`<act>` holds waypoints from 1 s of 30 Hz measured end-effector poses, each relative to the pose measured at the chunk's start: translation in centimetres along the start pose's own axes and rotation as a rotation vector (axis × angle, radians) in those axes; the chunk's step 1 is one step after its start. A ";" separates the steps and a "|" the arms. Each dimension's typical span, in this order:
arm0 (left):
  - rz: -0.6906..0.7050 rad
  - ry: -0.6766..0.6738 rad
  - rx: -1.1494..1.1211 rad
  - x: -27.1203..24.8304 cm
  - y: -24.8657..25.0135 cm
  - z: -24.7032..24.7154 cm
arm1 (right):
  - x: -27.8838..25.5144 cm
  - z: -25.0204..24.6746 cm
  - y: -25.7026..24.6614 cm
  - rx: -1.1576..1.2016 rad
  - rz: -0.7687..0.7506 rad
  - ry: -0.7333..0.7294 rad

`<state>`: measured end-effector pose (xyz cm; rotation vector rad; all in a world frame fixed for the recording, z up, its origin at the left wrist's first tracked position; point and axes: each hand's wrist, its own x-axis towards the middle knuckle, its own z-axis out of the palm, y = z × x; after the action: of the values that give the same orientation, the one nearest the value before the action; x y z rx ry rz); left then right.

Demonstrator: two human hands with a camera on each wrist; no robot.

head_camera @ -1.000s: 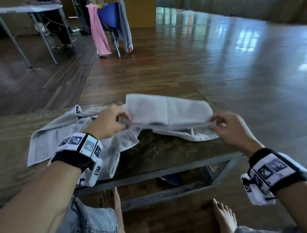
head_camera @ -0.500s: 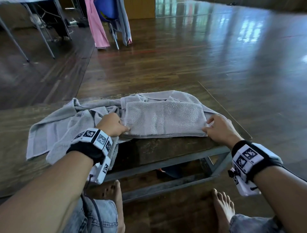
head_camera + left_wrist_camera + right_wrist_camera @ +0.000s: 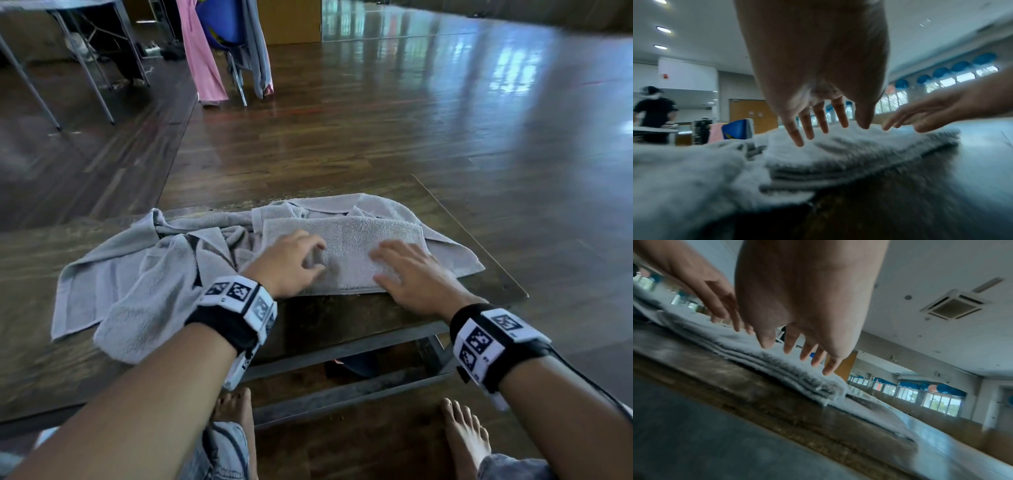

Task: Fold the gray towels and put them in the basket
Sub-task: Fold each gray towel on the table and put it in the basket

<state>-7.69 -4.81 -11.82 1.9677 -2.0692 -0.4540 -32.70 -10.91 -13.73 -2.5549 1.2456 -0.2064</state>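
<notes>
The step in hand looks like the pressing flat of one finished fold: a gray terry towel folded into a thick rectangle (image 3: 346,255) lies at the centre of the head view, on the near edge of the dark wooden counter (image 3: 346,318), stacked on top of another gray towel spread flat beneath it (image 3: 459,255). The left hand (image 3: 286,263) and the right hand (image 3: 411,274) are both spread over its top, fingers extended and parted, neither grip closed on anything; the left wrist view shows the left fingertips (image 3: 797,138) just at the pile, though whether they press or hover is hard to tell through the blur. From the right wrist view the folded towel shows several even layers at its edge, soft and slightly fuzzy. A rumpled heap of loose gray towel (image 3: 144,274) sprawls at the left of the frame, not yet folded (so the job appears far from over). The next move probably calls for sliding fingers under the folded bundle and lifting it whole without letting the layers slip; no basket shows in any view.
</notes>
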 end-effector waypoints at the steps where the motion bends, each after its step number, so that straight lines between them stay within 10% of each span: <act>1: -0.006 -0.061 0.044 0.2 0.3 0.7 | 0.1 0.5 -0.3 -0.037 -0.006 -0.047; 14: -0.008 0.094 0.161 2.9 3.6 4.3 | 2.7 1.0 -2.7 -0.060 -0.052 0.231; 21: -0.128 -0.077 0.114 3.6 1.7 7.2 | 4.5 4.4 -1.2 -0.044 -0.018 -0.131; 30: -0.133 -0.152 0.145 3.2 -0.6 6.6 | 4.0 3.8 1.7 -0.054 0.094 -0.189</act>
<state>-9.89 -7.71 -18.18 2.2281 -2.1231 -0.5074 -30.55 -14.29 -17.91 -2.4845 1.3099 0.0883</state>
